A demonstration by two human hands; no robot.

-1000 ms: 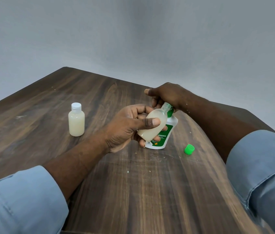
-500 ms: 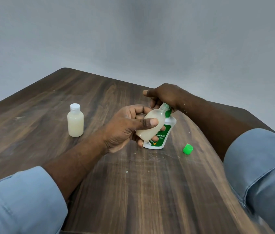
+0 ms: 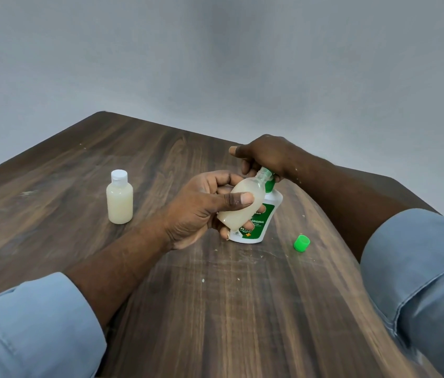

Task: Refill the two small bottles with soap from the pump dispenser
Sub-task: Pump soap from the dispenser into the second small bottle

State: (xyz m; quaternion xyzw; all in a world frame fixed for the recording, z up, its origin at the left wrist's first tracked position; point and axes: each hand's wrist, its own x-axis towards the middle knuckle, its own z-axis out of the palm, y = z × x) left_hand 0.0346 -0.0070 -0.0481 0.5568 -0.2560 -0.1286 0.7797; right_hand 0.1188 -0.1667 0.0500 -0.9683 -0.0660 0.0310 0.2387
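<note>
My left hand [image 3: 201,211] grips a small uncapped bottle [image 3: 242,203] of cream-coloured soap, tilted so its open neck sits under the green pump spout. The white pump dispenser [image 3: 261,222] with a green label stands on the table right behind it. My right hand [image 3: 264,156] covers the pump head from above, its fingers closed over it. A second small bottle [image 3: 120,199], filled and closed with a white cap, stands upright to the left, apart from both hands.
A loose green cap [image 3: 301,243] lies on the dark wooden table [image 3: 215,309], right of the dispenser. The table's far corner meets a plain grey wall [image 3: 215,64]. Small crumbs dot the wood near the dispenser.
Hardly anything differs: both hands, the tilted bottle and the dispenser keep their places, apart from a slight shift of the view.
</note>
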